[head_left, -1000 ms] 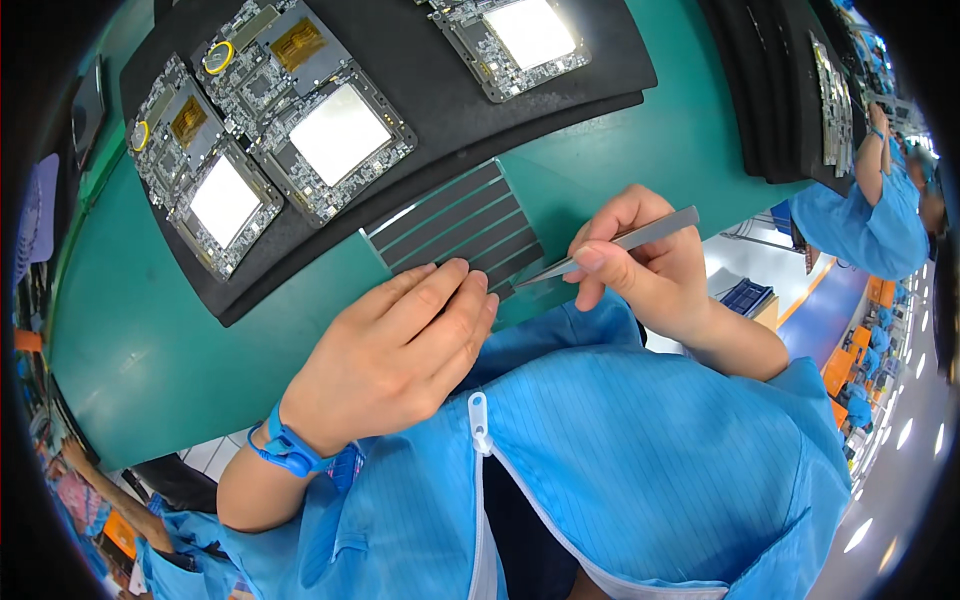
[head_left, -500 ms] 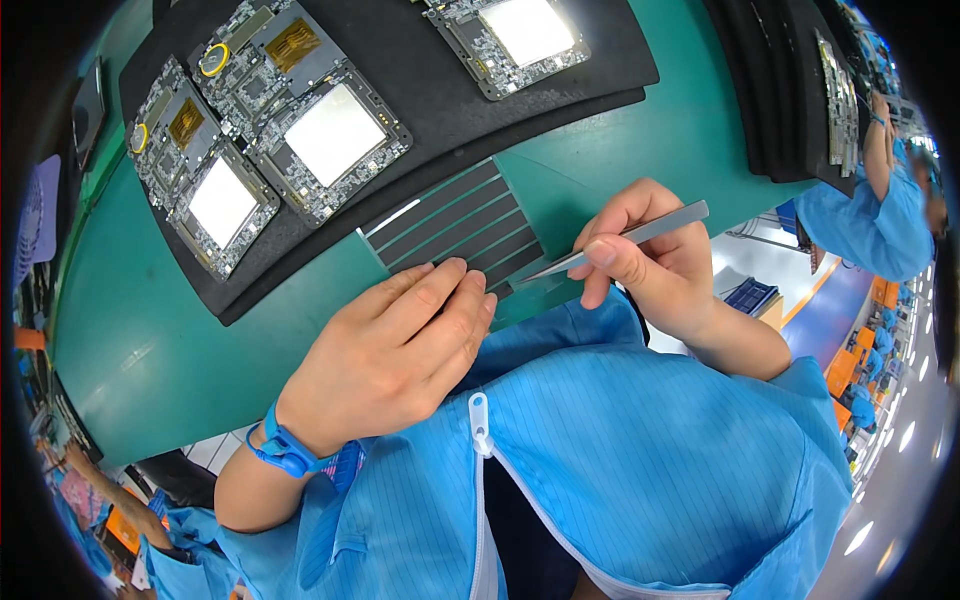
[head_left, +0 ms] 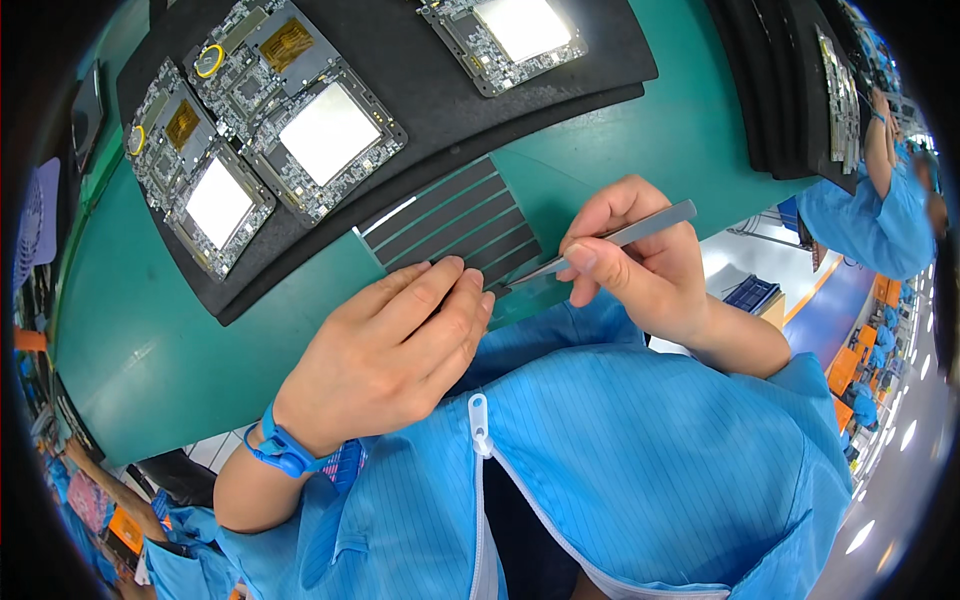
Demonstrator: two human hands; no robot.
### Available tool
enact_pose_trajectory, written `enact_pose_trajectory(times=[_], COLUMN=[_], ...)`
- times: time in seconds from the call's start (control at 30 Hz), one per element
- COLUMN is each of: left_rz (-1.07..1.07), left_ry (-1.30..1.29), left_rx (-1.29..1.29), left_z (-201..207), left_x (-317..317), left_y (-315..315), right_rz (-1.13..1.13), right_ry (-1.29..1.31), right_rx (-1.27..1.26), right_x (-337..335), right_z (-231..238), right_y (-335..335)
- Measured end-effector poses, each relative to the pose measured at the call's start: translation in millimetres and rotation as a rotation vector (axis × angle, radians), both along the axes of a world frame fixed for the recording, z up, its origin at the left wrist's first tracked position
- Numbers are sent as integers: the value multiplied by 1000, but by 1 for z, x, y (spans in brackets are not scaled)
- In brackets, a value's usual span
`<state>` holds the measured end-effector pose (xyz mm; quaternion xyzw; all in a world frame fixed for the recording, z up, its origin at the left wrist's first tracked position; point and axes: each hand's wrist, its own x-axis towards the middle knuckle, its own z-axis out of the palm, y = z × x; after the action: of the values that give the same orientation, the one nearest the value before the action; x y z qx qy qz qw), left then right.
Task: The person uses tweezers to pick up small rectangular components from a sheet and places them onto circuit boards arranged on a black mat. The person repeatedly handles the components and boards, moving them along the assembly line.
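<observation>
Currently, both hands are working close together near the middle of the frame, above the near edge of the green bench (head_left: 180, 370). Right hand (head_left: 640, 265) is gripping a pair of grey metal tweezers (head_left: 650, 225) between thumb and fingers, tool slanting down toward the lower left. Its points are reaching the lower edge of a sheet of dark strips (head_left: 450, 220), just beside the left fingertips; cannot tell whether they are pinching anything. Left hand (head_left: 385, 350) is lying palm down, fingers close together and slightly bent, fingertips covering the sheet's lower left part; thumb hidden, so cannot tell whether it is pinching the edge or only pressing. Sheet is lying on the bench at centre frame, its parallel strips running on a slant, a narrow white strip showing near its upper left corner. Just above it, a black mat (head_left: 430, 95) is carrying circuit boards: a left one (head_left: 198, 170) and a middle one (head_left: 290, 110) sitting side by side at upper left, another board (head_left: 505, 45) sitting apart at top centre, all bearing bright white squares. Blue wrist strap (head_left: 285, 448) is circling the left wrist.
</observation>
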<state>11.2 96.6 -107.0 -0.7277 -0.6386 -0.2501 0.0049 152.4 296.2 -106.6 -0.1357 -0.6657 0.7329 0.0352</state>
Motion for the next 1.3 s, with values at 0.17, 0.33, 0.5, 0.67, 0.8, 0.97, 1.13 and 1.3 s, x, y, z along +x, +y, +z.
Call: enact_pose_trajectory(times=[0.17,0.33,0.5,0.67,0.8,0.97,1.13,1.3], left_rz=[-7,-43,59,351,372,349,344,351], left_ry=[7,10,41,188,241,248,255,265], left_rx=[-10,-36,33,125,163,152,146,127], left_z=[1,6,25,22,9,4,5,7], left_x=[0,-4,-21,-47,-55,-55,-56,-56], left_y=[0,3,24,79,87,86,86,86], right_rz=[-17,-101,-142,-116,-93,-131,-129,-114], right_ry=[1,51,251,216,157,79,131,119], right_rx=[-44,-317,-273,-330,-105,-17,-30,-17], right_x=[-3,-10,-77,-141,-151,-148,-149,-149], right_z=[1,7,25,29,28,27,21,24], right_y=[-1,12,68,105,103,94,95,96])
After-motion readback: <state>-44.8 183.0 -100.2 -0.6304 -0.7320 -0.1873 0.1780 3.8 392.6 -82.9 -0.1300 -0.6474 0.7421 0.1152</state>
